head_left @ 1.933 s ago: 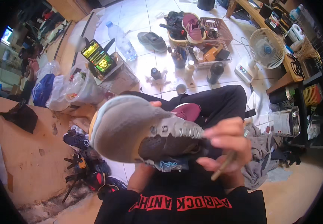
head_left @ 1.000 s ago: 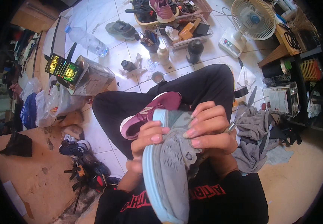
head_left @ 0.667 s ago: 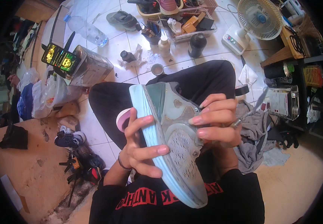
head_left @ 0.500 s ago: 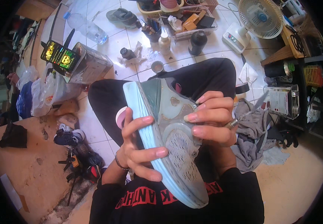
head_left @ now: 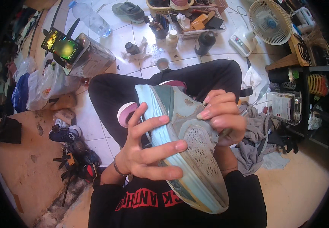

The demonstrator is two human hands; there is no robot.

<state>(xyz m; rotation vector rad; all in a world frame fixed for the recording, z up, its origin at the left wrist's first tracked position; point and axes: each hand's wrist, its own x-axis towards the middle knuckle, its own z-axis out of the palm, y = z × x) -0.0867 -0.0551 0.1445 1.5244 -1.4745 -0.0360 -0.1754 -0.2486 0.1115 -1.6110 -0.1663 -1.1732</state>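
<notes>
Across my lap, a worn grey and green sneaker (head_left: 202, 142) with a pale blue midsole lies tilted on its side, toe toward my body. My left hand (head_left: 151, 148) grips it, fingers spread over the midsole and part of the underside showing. At the sneaker's upper edge is my right hand (head_left: 223, 117), its fingertips touching the upper. A slim tool (head_left: 262, 92) with a metal collar and a pale flat end sticks out behind those curled fingers; its other end is hidden. Pink and white rounded pieces (head_left: 127, 114) show behind the sneaker.
Ahead stand a small cup (head_left: 162, 64), a dark bottle (head_left: 205, 43), a white bottle (head_left: 171, 40) and a crate of blocks (head_left: 200, 22). A phone (head_left: 62, 47) rests on a tin at left. Shoes (head_left: 81, 146) lie left, a grey cloth (head_left: 252, 140) right, a fan (head_left: 270, 22) far right.
The sneaker and my left hand have shifted right, and more of the sneaker's underside shows. My right hand has curled further, and the tool's pale end points more steeply away from me.
</notes>
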